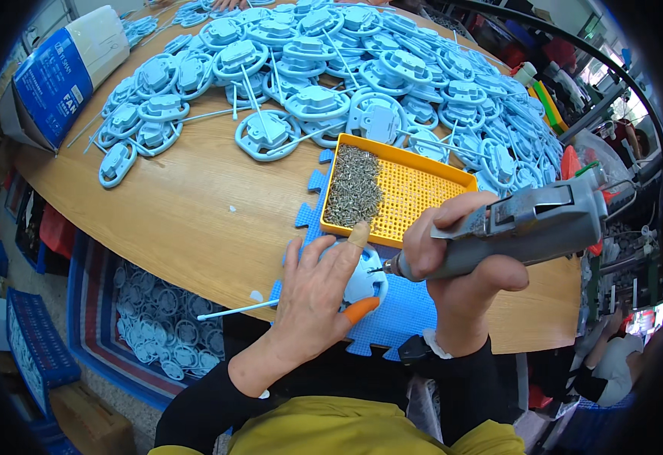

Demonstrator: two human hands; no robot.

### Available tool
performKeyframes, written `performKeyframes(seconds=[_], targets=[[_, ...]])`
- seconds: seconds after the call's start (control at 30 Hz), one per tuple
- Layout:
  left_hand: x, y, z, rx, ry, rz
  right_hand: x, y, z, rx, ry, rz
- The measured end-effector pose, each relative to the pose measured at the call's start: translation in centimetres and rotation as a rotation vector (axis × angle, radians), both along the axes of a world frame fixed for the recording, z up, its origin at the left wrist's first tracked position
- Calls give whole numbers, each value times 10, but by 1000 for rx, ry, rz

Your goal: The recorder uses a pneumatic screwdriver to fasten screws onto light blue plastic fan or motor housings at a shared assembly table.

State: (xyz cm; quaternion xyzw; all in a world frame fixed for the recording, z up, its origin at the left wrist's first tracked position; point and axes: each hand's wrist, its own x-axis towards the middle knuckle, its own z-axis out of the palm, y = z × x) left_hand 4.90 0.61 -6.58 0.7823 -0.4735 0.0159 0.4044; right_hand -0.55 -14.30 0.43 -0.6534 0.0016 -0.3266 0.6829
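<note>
Under my left hand (pixel 312 297) lies a round light-blue plastic part (pixel 363 279) with a thin rod sticking out to the left. The fingers hold it down on a blue foam mat (pixel 413 312); an orange cover is on the thumb and a tan one on the index finger. My right hand (pixel 460 292) is wrapped round a grey power screwdriver (pixel 532 231), tilted with its bit at the part's right side. Whether a screw sits under the bit is too small to tell. Just beyond the hands, a yellow tray (pixel 426 186) holds many small metal screws (pixel 352 188) at its left end.
A large heap of similar light-blue parts (pixel 318 104) covers the far side of the wooden table (pixel 195 205). At the far left stands a blue-and-white carton (pixel 52 87). Below the table's left edge, a blue-rimmed bin (pixel 89 322) contains more parts. Other people's hands show at the far edge.
</note>
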Motion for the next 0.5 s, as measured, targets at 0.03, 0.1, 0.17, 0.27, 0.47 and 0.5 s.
performKeyframes(seconds=[0.03, 0.1, 0.17, 0.27, 0.47, 0.5], targets=[[0, 0, 1, 4, -7, -4, 0, 0, 0, -11, 18, 9], [0, 0, 0, 11, -11, -9, -1, 1, 0, -19, 39, 17], [0, -2, 1, -6, 16, -35, 0, 5, 5, -3, 59, 22], [-1, -5, -2, -82, 14, -42, -1, 7, 8, -43, 116, 33], [0, -9, 4, 16, -58, -97, 5, 10, 3, -2, 107, 22], [0, -7, 7, 8, -62, -95, 10, 6, 6, -11, 124, 63]])
